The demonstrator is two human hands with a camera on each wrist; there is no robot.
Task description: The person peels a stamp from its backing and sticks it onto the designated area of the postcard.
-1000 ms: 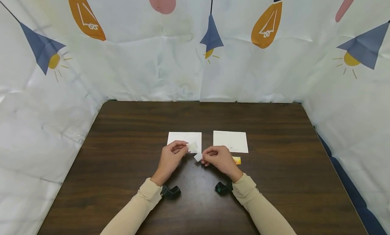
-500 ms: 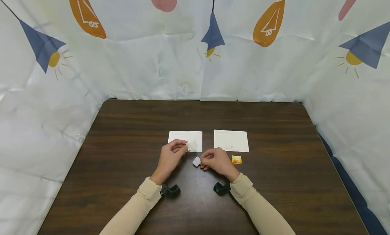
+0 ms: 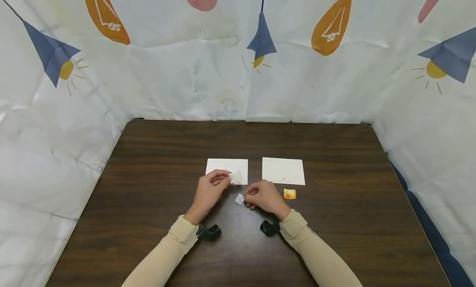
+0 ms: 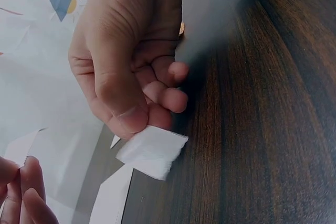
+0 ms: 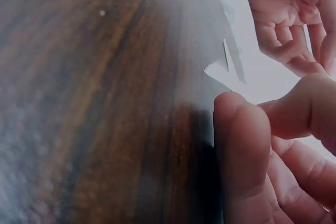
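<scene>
My left hand (image 3: 212,192) pinches a small pale rectangle of paper (image 3: 236,177) between thumb and forefinger, over the left white card (image 3: 223,164). The left wrist view shows this piece (image 4: 155,153) with one ragged edge. Close by on the right, my right hand (image 3: 267,196) pinches a small white square piece (image 3: 239,199) by its corner, low over the table. In the right wrist view a white strip (image 5: 223,73) shows beyond the pinching fingertips. A small yellow and orange printed rectangle (image 3: 289,194) lies just right of my right hand.
A second white card (image 3: 283,170) lies to the right of the first, with a small mark near its lower edge. The dark wooden table (image 3: 167,146) is enclosed by a white printed curtain (image 3: 208,84) at the back and sides. Each wrist carries a black camera (image 3: 209,232).
My right hand has moved slightly left and toward me with the white square, uncovering the yellow rectangle. The left hand keeps its paper nearly in place. The head view has shifted a little.
</scene>
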